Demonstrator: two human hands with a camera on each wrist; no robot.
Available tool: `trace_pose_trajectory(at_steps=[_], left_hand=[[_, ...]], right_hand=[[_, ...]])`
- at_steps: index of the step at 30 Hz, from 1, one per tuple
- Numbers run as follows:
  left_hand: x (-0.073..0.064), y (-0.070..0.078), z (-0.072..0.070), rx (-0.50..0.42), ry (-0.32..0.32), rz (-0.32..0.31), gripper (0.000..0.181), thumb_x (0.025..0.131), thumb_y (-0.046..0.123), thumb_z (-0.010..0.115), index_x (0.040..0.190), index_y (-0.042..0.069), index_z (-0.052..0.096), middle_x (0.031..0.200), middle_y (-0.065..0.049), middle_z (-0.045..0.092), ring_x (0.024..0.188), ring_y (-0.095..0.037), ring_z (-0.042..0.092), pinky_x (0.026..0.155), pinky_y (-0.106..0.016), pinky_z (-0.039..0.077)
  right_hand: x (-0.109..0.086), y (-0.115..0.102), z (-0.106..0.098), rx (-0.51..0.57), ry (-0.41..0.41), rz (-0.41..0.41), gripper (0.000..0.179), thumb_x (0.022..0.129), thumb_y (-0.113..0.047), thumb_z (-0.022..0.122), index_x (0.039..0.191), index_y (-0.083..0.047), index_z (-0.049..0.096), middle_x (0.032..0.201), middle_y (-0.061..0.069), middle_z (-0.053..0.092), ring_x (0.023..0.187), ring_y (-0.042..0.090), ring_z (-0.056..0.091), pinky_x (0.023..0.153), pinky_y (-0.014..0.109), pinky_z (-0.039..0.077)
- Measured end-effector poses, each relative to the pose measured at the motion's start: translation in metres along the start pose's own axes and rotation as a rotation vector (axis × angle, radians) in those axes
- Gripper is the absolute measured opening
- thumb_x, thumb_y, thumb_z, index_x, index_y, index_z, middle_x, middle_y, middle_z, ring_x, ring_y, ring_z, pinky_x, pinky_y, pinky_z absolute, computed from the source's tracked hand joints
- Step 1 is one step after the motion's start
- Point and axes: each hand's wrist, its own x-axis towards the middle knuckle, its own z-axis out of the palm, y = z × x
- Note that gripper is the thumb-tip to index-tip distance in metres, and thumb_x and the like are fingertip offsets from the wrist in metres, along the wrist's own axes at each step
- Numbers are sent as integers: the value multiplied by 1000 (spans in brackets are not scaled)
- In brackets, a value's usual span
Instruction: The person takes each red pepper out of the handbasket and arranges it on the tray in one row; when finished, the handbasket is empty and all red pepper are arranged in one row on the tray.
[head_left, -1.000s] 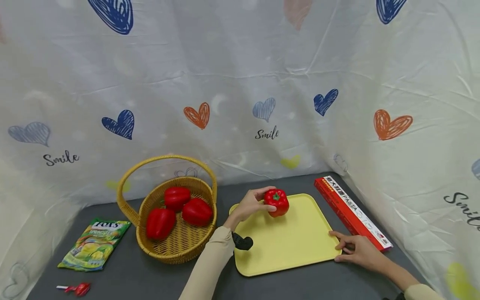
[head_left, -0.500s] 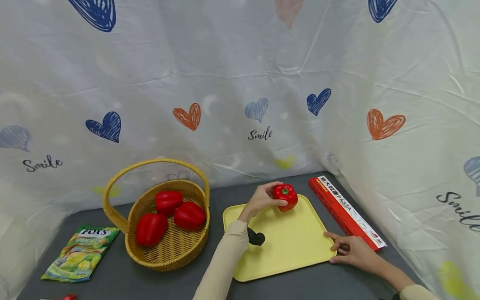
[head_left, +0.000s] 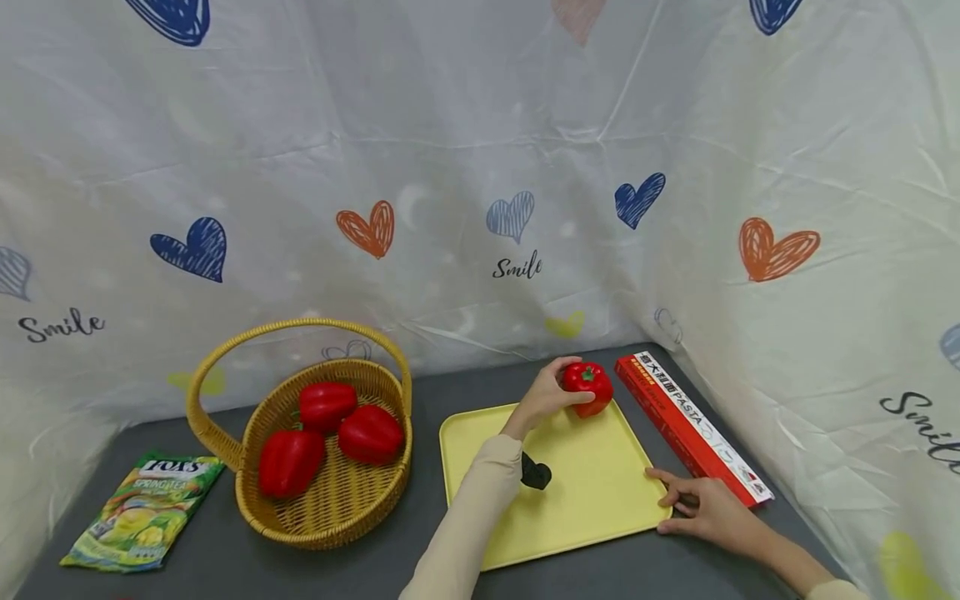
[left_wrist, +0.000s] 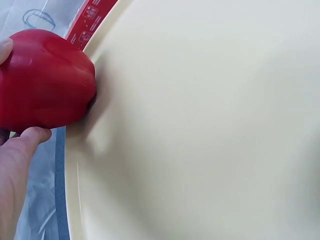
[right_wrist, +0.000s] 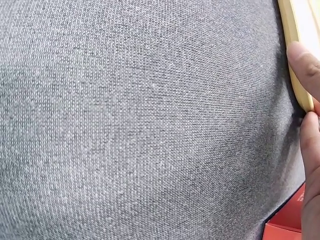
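My left hand (head_left: 543,400) grips a red bell pepper (head_left: 592,390), green stem up, at the far right corner of a yellow tray (head_left: 607,479). In the left wrist view the bell pepper (left_wrist: 47,82) overlaps the tray's rim, with a fingertip on either side of it. At the tray's near right corner, my right hand (head_left: 708,512) holds the edge. The right wrist view has a thumb (right_wrist: 306,67) on the rim and a finger just beyond the corner. Several fingers of this hand are curled.
A wicker basket (head_left: 251,500) with a tall handle holds 3 red bell peppers (head_left: 292,462). Left of it lies a green FOX'S candy bag (head_left: 142,512). Beside the tray is a red pasta box (head_left: 693,429). A heart-print cloth (head_left: 450,108) hangs behind the grey table.
My left hand has carried the bell pepper rightward and slightly back over the tray, to its far right corner. My right hand stays at the near right corner. The head view has shifted.
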Motion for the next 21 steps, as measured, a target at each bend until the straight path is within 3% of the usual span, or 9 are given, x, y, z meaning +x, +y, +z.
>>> trace_pose_trajectory(at_steps=[4, 7, 11, 15, 21], left_hand=[[6, 2, 8, 31, -31, 9, 62, 86, 9, 72, 142, 10, 45, 134, -11, 52, 118, -24, 54, 96, -32, 47], [8, 2, 11, -11, -46, 42, 56, 89, 4, 67, 141, 6, 47, 140, -10, 48, 122, -26, 52, 99, -32, 46], [7, 2, 8, -65, -24, 82, 54, 87, -2, 67, 138, 1, 49, 143, -12, 46, 129, -26, 47, 105, -32, 40], [6, 2, 2, -27, 5, 74, 63, 83, -1, 73, 140, 5, 47, 142, -11, 48, 133, -22, 42, 108, -32, 35], [1, 2, -4, -3, -17, 64, 64, 81, 0, 75, 139, 6, 50, 141, -9, 50, 129, -24, 46, 103, -32, 42]], right_hand=[[0, 0, -2, 10, -9, -8, 24, 72, -35, 83, 82, -18, 69, 116, 24, 63, 103, -3, 59, 62, 16, 52], [0, -1, -1, 20, -14, -18, 23, 73, -35, 82, 83, -18, 69, 118, 24, 63, 105, -2, 58, 62, 17, 52], [1, -3, 0, 14, -7, -14, 25, 72, -36, 82, 82, -18, 69, 117, 23, 63, 104, -2, 58, 61, 17, 52], [0, -4, -2, -10, 7, 0, 26, 71, -37, 83, 82, -18, 69, 116, 22, 64, 100, -1, 60, 62, 16, 52], [-1, -1, 0, 10, 11, -23, 25, 71, -34, 83, 83, -17, 69, 116, 24, 63, 100, -2, 59, 60, 16, 50]])
